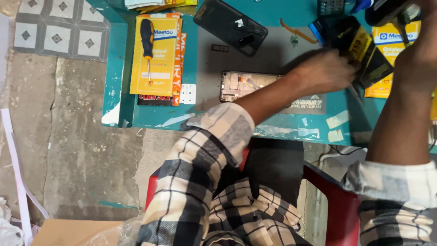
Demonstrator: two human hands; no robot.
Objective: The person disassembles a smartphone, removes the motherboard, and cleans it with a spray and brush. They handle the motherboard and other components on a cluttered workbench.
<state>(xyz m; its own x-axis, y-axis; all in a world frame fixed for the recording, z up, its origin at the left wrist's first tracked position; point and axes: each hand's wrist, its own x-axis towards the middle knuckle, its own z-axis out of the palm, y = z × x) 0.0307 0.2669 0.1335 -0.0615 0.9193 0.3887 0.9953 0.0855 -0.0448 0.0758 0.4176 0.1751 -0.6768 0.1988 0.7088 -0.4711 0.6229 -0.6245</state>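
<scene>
My left hand (324,70) reaches across the grey mat (273,50), blurred, with its fingers curled against a black and yellow packet (359,48). Whether it grips the packet I cannot tell. Just left of that hand an opened phone frame (239,85) lies on the mat, its insides showing. My right hand (419,50) is at the top right edge, fingers closed around a dark device (387,11) that is partly cut off. A black phone back cover (230,26) lies further back on the mat.
A black and yellow screwdriver (146,41) lies on a stack of yellow packages (159,68) at the left of the teal table (116,86). More yellow packages (393,41) are at the right. A red chair (337,209) is under me, with a cardboard box (68,232) on the concrete floor.
</scene>
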